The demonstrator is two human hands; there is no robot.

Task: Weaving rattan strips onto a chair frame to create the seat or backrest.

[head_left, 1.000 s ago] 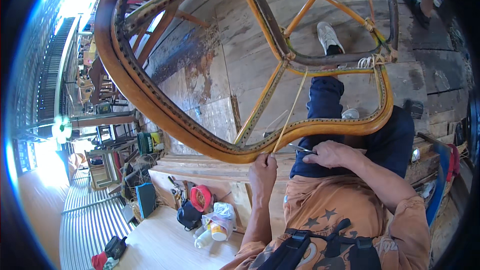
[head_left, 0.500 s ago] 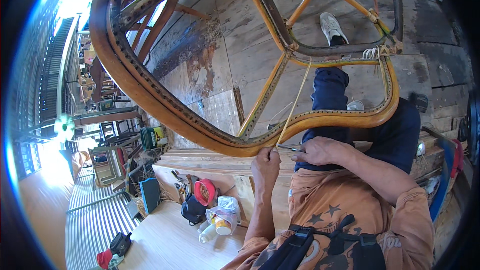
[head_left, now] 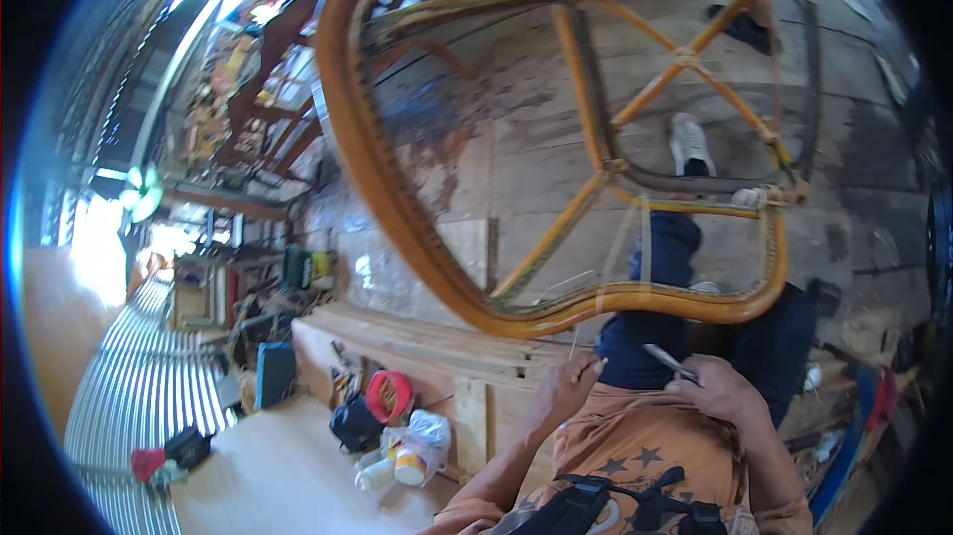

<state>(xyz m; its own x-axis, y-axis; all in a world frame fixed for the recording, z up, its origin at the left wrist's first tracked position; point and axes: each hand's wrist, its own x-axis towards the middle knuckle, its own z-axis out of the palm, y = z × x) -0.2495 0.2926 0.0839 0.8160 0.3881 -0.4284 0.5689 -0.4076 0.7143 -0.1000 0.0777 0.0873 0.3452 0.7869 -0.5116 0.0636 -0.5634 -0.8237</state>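
Left hand [head_left: 568,383] and right hand [head_left: 720,388] have drawn back from the curved, orange-brown rattan frame [head_left: 586,98]; its near rail [head_left: 715,307] lies crosswise ahead, neither hand clearly nearer; left grip pinched closed, contents blurred; right grip holding a slim silver blade [head_left: 669,361] angled toward that rail.
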